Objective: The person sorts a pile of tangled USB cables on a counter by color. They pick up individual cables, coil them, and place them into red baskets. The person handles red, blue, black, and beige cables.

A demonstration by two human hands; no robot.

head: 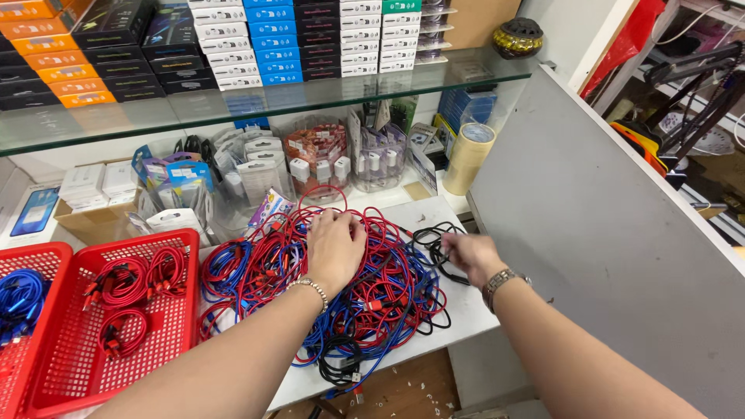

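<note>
Bare hands (335,247) on tangled braided cables (372,287)

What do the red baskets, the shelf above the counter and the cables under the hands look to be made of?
Red baskets: probably moulded plastic, with a glossy rim and perforated grid walls.
Shelf: glass, see-through with a greenish edge and reflections of the boxes.
Cables under the left hand: likely braided fabric sheath, matte red and blue; the black ones look smoother.
</note>
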